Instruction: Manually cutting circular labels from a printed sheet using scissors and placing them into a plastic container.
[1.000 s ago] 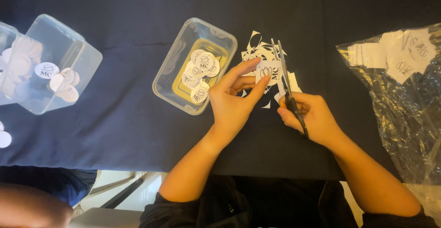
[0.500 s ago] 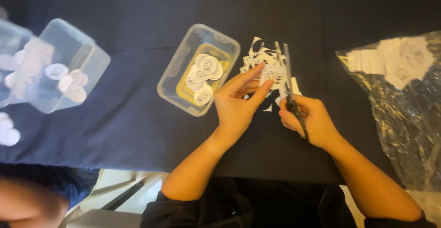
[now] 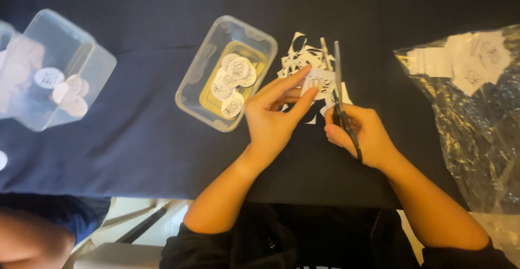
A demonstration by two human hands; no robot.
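Observation:
My left hand (image 3: pixel 276 114) pinches a small white paper piece (image 3: pixel 318 82) with dark print between thumb and fingers. My right hand (image 3: pixel 362 133) grips a pair of scissors (image 3: pixel 337 79); the blades point away from me and stand apart beside the paper. Both hands hover over a pile of white paper scraps (image 3: pixel 303 57) on the black tablecloth (image 3: pixel 141 155). Just left of my left hand lies a clear plastic tub (image 3: pixel 201 79) holding several round white printed cut-outs (image 3: pixel 234 76) over a yellow patch.
A clear plastic bag (image 3: pixel 476 112) with white printed sheets lies at the right. Another clear tub (image 3: pixel 54 68) with round cut-outs sits at the far left. Another person's arm (image 3: pixel 27 236) shows at the bottom left, beyond the table's near edge.
The view shifted slightly and the far-left tub moved a little. My hands stay over the scraps, with the paper piece still held against the scissor blades.

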